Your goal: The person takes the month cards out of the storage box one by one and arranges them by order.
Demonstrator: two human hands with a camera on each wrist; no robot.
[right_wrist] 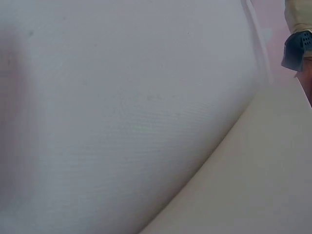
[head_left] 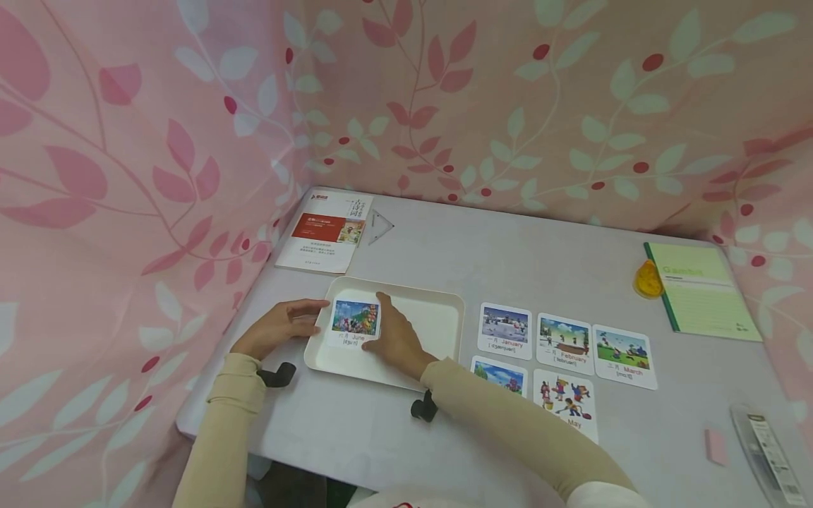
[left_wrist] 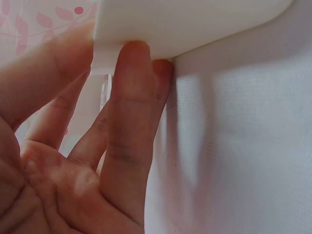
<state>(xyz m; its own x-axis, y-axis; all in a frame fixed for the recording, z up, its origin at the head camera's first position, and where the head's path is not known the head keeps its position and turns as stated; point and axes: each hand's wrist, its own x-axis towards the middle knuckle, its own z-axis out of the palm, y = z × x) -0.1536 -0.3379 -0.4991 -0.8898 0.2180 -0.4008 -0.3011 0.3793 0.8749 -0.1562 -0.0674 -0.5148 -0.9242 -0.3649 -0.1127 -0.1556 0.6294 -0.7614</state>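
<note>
My right hand [head_left: 399,337] is over a white tray [head_left: 435,317], thumb and index finger spread along the right side of a picture card [head_left: 354,321] lettered "June", gripping it. This card lies at the tray's left end. At the tray's left rim is my left hand [head_left: 279,327], its extended fingertips touching the outside. In the left wrist view, the fingers [left_wrist: 129,107] of that hand reach up to the tray's wall [left_wrist: 195,24]. The right wrist view catches the tablecloth [right_wrist: 122,97] and the tray's pale side [right_wrist: 253,170], while the right fingers stay hidden.
Right of the tray lie several month cards, including January [head_left: 504,330], February [head_left: 564,342], March [head_left: 625,356] and May [head_left: 565,402]. A booklet [head_left: 324,233] and set square [head_left: 381,227] are at back left. Rightward are a notebook [head_left: 701,289], yellow object [head_left: 648,280], pink eraser [head_left: 715,447] and clear case [head_left: 767,451].
</note>
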